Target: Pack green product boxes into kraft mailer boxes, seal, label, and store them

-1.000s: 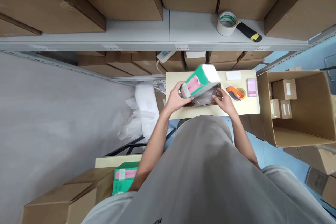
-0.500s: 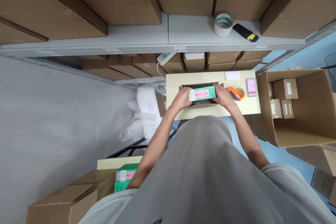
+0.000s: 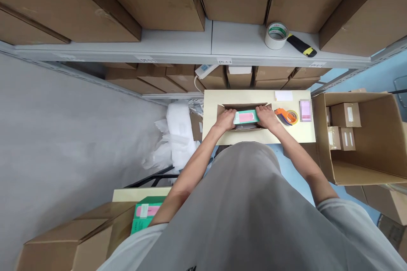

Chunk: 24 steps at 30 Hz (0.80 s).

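A green box with a pink picture [image 3: 246, 117] is held level between my two hands, inside the mouth of an open cardboard carton [image 3: 222, 112]. My left hand [image 3: 226, 120] is closed round its left end. Round the right end, my right hand [image 3: 266, 117] is closed too. The carton stands on a cream table [image 3: 211, 101] with its flaps up; its inside below the green box is partly hidden. Just right of my right hand lies an orange tape dispenser [image 3: 287, 116].
A pink-screened phone [image 3: 305, 110] and a white card [image 3: 283, 95] lie on the table. A large carton [image 3: 324, 135] with small boxes stands right. Bubble wrap [image 3: 179, 131] is at left. A shelf [image 3: 237, 36] ahead carries a tape roll [image 3: 276, 36] and a black-yellow cutter [image 3: 301, 45].
The green box has sunk lower into the carton, and both hands have gone down with it. The view has shifted slightly.
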Available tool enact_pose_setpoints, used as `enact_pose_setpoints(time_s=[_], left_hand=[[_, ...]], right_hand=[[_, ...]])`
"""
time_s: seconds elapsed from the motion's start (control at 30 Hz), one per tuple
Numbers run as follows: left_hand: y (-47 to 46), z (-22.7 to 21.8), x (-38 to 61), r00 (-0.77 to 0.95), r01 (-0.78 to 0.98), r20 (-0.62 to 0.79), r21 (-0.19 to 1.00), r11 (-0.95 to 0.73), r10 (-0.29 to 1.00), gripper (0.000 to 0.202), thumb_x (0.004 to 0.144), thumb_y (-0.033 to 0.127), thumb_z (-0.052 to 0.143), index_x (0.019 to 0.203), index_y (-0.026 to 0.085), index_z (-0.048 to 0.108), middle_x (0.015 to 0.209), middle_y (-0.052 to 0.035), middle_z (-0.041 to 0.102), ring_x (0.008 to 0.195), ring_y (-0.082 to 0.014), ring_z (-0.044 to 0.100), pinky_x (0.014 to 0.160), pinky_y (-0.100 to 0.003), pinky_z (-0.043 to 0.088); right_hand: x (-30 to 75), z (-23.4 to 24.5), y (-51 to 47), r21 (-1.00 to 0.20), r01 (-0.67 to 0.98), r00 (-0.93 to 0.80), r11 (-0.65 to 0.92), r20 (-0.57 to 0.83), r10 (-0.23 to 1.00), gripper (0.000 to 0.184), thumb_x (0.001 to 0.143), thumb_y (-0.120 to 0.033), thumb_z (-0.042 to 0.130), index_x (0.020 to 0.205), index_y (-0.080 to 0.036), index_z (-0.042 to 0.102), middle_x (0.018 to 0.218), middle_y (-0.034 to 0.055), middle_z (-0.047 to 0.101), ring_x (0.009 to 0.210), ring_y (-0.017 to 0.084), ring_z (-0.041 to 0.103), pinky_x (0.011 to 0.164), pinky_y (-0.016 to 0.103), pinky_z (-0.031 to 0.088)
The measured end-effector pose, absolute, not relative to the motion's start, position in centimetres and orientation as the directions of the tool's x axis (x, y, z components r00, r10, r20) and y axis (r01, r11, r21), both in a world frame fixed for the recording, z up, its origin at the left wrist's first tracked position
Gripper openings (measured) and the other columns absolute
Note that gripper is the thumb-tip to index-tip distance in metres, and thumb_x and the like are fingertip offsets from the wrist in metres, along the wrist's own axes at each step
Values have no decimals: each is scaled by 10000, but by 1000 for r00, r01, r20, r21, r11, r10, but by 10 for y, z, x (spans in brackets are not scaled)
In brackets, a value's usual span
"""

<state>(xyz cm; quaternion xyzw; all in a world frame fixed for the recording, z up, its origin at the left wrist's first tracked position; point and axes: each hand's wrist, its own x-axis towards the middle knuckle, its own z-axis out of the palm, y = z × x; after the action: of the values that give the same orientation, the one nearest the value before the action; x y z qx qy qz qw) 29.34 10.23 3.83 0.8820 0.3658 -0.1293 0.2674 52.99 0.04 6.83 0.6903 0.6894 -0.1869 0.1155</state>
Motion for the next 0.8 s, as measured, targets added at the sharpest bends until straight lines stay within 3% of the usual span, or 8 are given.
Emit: enact_pose_setpoints(time_s=[0.2, 0.43, 0.7, 0.8], left_hand=[[100, 31, 302, 690, 714, -451, 298, -633, 566, 683, 779, 177, 946, 1415, 168, 697, 1405, -210, 751, 1377, -415, 711, 1153, -463, 611], [95, 29, 305, 698, 701, -456, 283, -654, 551, 623, 799, 89, 868, 1398, 137, 703, 1434, -239, 751, 1382, -405, 705, 1132, -465, 615], [92, 22, 306, 720, 677, -445, 285, -678, 532, 656, 761, 66, 834, 1408, 102, 738, 1390, -259, 775, 1337, -429, 731, 1220, -507, 523], [92, 21, 305, 729, 668, -440, 285, -688, 525, 683, 758, 71, 820, 1436, 74, 733, 1406, -281, 769, 1363, -440, 719, 1251, -523, 480]], right_hand=[[527, 55, 3, -34, 999, -38, 26, -436, 899, 577, 855, -96, 790, 1417, -46, 669, 1426, 321, 751, 1353, 446, 678, 1186, 506, 493], [524, 49, 1, -4, 1000, -27, 28, -435, 900, 559, 844, -47, 704, 1402, -30, 696, 1396, 334, 769, 1334, 429, 675, 1173, 503, 471], [523, 40, -2, -53, 999, -23, 0, -435, 900, 559, 832, -89, 741, 1387, -26, 716, 1379, 331, 786, 1353, 425, 686, 1242, 509, 438], [522, 36, -4, -6, 999, -33, 33, -454, 891, 581, 835, -117, 732, 1407, -20, 708, 1364, 335, 791, 1328, 418, 698, 1271, 520, 412]])
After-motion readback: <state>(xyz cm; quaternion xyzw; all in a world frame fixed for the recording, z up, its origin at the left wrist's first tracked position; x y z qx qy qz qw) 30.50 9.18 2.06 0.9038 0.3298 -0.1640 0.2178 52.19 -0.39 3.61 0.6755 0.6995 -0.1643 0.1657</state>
